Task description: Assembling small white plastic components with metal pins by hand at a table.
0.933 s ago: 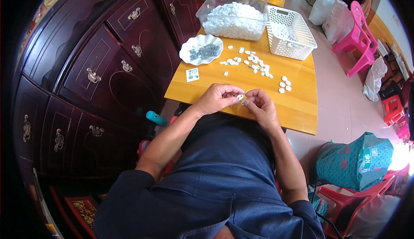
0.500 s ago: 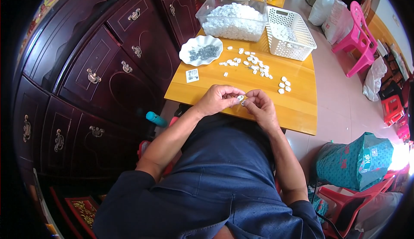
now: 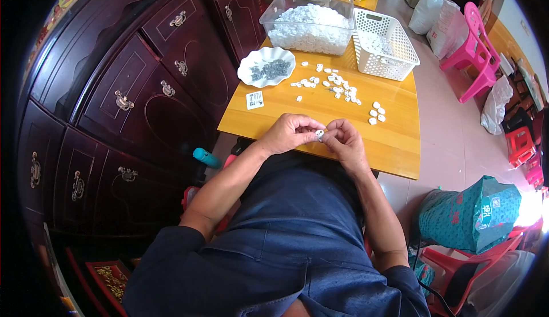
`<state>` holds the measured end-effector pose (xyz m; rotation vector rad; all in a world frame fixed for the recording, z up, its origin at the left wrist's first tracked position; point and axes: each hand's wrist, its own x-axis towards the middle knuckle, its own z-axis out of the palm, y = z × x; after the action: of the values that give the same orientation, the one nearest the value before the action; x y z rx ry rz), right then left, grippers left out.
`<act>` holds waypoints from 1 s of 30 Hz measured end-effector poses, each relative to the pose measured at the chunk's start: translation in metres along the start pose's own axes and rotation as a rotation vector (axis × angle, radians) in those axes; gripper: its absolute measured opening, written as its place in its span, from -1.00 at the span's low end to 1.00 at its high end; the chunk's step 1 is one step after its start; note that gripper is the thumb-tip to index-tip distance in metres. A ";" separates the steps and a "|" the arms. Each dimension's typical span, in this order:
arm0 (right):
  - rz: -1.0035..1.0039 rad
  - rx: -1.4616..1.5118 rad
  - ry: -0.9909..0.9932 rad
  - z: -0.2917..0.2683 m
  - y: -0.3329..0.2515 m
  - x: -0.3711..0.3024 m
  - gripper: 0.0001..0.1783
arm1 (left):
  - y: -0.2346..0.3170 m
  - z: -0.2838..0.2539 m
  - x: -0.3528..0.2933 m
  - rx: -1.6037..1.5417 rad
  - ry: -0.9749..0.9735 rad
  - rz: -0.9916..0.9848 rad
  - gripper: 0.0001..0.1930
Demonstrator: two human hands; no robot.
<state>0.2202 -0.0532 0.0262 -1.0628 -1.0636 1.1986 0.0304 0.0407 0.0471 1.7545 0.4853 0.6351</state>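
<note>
Over the near edge of the wooden table [image 3: 274, 120], my left hand [image 3: 286, 132] pinches a small white plastic piece [image 3: 319, 135] with dark spots between thumb and fingers. My right hand [image 3: 347, 147] is closed at the same spot, its thumb and fingertips against the white piece. Whether one part or two joined parts lie there is too small to tell. Beyond my hands, loose small white pieces [image 3: 337, 82] are scattered across the table. Several more white pieces [image 3: 373, 113] form a little group to the right.
A scalloped white dish [image 3: 245, 72] holds small dark grey parts. Behind stand a clear bin [image 3: 269, 26] heaped with white pieces and a white perforated basket [image 3: 403, 65]. A printed card [image 3: 255, 101] lies at left. Dark cabinets [image 3: 114, 122] flank the table; a teal bag [image 3: 457, 214] rests on a chair.
The two white pieces, seen a little apart at my fingertips before, now meet at one spot. My hands have shifted only slightly; the things on the table stay put.
</note>
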 end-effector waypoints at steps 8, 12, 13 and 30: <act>0.010 0.035 0.037 0.006 -0.002 -0.002 -0.79 | -0.004 0.000 0.000 -0.013 0.004 -0.014 -0.76; 0.025 0.068 0.040 0.007 0.000 -0.001 -0.80 | -0.005 -0.002 0.001 0.020 0.002 -0.003 -0.76; 0.026 0.068 0.040 0.008 0.000 -0.001 -0.80 | -0.004 -0.002 0.001 0.020 0.002 -0.004 -0.76; -0.005 0.213 0.207 0.025 0.002 0.000 -0.84 | 0.023 0.022 -0.004 0.747 0.230 0.292 -0.69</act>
<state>0.1949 -0.0515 0.0288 -0.9927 -0.7604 1.1431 0.0416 0.0153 0.0644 2.5017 0.6887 0.9476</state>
